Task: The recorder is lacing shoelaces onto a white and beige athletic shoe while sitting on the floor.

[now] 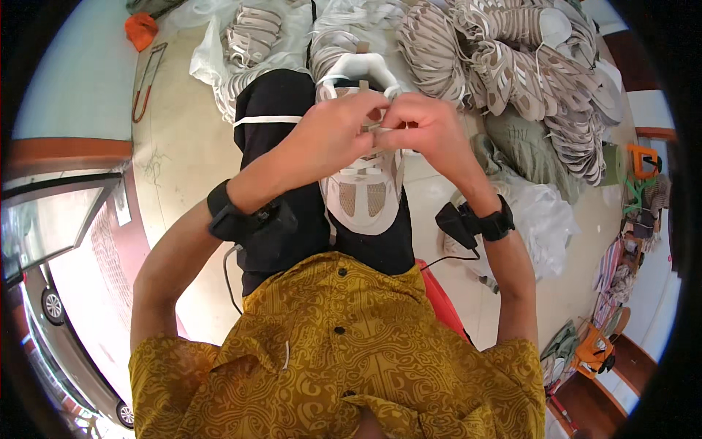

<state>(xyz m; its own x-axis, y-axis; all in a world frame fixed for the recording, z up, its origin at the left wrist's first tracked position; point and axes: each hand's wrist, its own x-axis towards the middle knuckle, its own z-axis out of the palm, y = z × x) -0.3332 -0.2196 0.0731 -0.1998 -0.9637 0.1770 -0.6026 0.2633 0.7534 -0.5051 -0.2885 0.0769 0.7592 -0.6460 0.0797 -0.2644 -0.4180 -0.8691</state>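
A beige and white sneaker [360, 212] rests on my right thigh with its toe toward me and its padded white collar at the far end. White shoelace [362, 173] crosses its lower eyelets. Over the upper lacing, my left hand [329, 139] is closed in a pinch, fingertips almost meeting those of my right hand [428, 132]. That hand pinches too, thumb against forefinger. Both appear to grip the lace, though my fingers hide most of it there. A white strap [268, 119] lies across my left trouser leg.
Bundled sneakers [512, 80] are heaped at the far right, more [252, 36] in plastic at the far left. Clear plastic bags [537, 219] lie right of my legs, a red stool [442, 304] beneath me. A red-handled tool [145, 91] lies on the left floor.
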